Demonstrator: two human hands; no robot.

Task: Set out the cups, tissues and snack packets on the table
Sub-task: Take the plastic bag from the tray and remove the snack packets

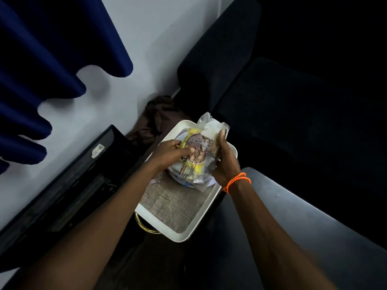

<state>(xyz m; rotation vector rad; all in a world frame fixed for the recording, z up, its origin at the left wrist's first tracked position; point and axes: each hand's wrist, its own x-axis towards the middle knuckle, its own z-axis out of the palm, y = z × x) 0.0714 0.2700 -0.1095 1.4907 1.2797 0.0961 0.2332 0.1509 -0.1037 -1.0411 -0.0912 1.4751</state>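
A clear plastic snack packet (199, 151) with yellow and brown print is held over a white tray (182, 235) that has a woven grey liner. My left hand (171, 151) grips the packet's left side with curled fingers. My right hand (225, 160), with orange bead bracelets at the wrist, clasps its right side. White tissue (212, 128) shows at the packet's top, inside clear wrap. More packets lie under it on the tray, mostly hidden. No cups are visible.
A dark sofa (293, 111) fills the right. A black flat device (62, 185) leans by the white wall at left. Brown cloth (159, 116) lies beyond the tray. Blue curtain (41, 59) hangs upper left. A grey curved surface (303, 216) sits lower right.
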